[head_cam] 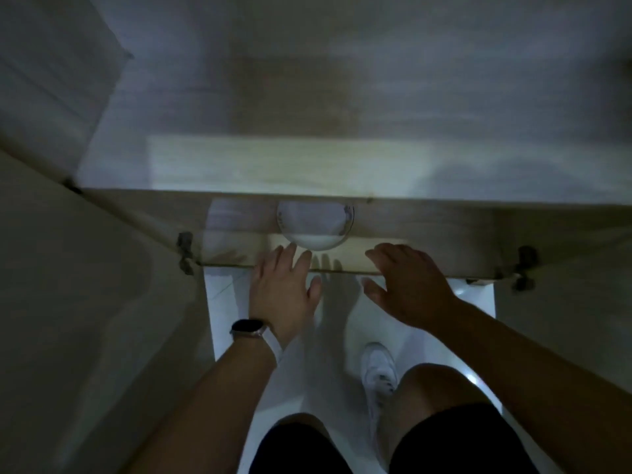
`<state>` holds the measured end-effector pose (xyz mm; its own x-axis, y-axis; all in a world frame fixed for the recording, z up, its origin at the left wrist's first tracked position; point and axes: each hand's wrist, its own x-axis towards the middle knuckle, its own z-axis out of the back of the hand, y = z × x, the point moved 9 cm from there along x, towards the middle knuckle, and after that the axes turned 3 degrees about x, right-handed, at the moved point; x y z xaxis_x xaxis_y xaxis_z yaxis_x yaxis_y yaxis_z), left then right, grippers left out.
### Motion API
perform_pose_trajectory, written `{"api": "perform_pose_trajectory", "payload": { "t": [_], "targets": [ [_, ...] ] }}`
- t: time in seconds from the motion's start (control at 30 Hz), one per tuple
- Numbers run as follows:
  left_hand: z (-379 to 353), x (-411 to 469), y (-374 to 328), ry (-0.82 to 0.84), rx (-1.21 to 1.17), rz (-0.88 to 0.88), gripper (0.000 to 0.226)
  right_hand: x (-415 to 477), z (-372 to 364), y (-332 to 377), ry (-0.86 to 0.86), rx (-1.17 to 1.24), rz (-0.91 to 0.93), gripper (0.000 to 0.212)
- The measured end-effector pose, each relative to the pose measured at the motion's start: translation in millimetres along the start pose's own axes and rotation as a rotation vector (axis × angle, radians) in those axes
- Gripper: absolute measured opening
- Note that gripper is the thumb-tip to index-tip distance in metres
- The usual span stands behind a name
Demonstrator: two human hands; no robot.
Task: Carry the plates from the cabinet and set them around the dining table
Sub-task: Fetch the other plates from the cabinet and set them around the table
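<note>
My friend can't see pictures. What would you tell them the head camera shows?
A left hand and right hand, both open, reach toward a white plate inside an open cabinet. The left wrist wears a watch; a white shoe stands below.

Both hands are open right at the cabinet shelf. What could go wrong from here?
The plates sit beneath the cabinet top, partly shadowed; lifting them out could knock a rim against it.
The left hand and right hand are open, gripping nothing; an uneven hold may tip the plates.
Dim, blurred view: how many plates there are is unclear.
</note>
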<state>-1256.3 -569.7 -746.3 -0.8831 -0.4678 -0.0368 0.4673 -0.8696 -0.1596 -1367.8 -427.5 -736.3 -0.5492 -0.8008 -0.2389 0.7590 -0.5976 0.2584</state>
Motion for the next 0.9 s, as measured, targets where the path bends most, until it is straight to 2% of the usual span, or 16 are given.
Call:
{"api": "perform_pose_trajectory", "payload": {
  "t": [0.37,0.53,0.63,0.7,0.8,0.9],
  "targets": [
    [-118.3,64.7,62.8,-0.124,-0.018,0.005,0.045,88.6,-104.4,-64.6,-0.099,-0.059,-0.018,0.066],
    [-146.0,102.5,93.2,-0.139,-0.001,0.007,0.048,122.9,-122.9,-82.7,-0.149,-0.016,-0.041,0.06],
    [-150.9,119.6,106.0,-0.159,-0.049,0.034,0.047,146.7,-130.6,-91.9,-0.176,0.111,-0.068,0.045],
    [-158.3,131.9,112.8,-0.128,-0.127,0.057,0.049,160.3,-132.3,-100.1,-0.201,0.279,-0.11,0.035],
    [-162.6,143.3,114.8,-0.141,-0.307,0.052,0.041,170.7,-132.7,-115.3,-0.222,0.547,-0.254,0.043],
    [-167.4,148.4,118.6,-0.131,-0.425,0.113,0.03,180.8,-137.7,-116.5,-0.177,0.634,-0.314,0.045]
  ]
}}
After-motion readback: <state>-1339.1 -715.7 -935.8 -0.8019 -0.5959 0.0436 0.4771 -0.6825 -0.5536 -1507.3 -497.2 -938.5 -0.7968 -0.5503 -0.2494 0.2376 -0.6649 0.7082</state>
